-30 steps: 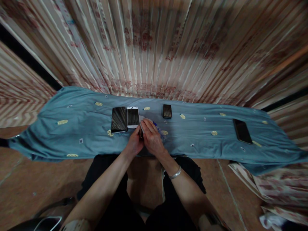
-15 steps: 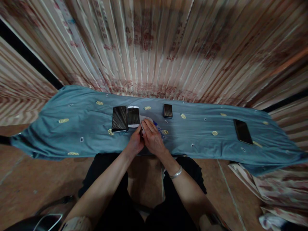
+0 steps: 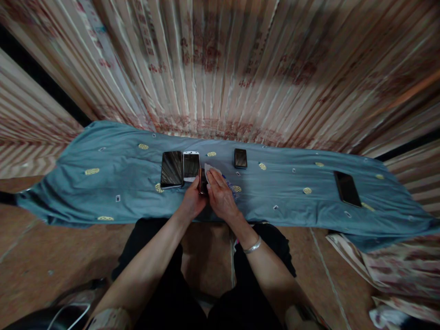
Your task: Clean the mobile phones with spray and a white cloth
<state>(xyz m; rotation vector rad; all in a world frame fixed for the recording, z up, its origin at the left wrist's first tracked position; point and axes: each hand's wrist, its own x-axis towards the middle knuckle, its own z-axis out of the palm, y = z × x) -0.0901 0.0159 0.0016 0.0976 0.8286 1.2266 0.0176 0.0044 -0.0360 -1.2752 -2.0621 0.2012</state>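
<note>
My left hand (image 3: 192, 200) is closed around a dark phone (image 3: 202, 183) with a copper-coloured edge, tilted up over the near part of the cloth-covered surface. Against its face my right hand (image 3: 222, 196) presses a whitish cloth (image 3: 208, 168), fingers together; a blue-printed part of the cloth shows past the knuckles. Just beyond my left hand lies a white phone (image 3: 191, 165) with a dark screen. Touching or almost touching its left side is a larger black phone (image 3: 172, 169). Much of the held phone is hidden by my fingers.
A small black phone (image 3: 240, 158) lies farther back, right of centre. Another black phone (image 3: 347, 188) rests at the far right. Blue patterned fabric (image 3: 130, 183) covers the narrow surface, and a pleated curtain (image 3: 220, 91) hangs behind it.
The right hand with the cloth has shifted slightly right, and the dark phone in my left hand now shows between the hands. The phones on the fabric stay put.
</note>
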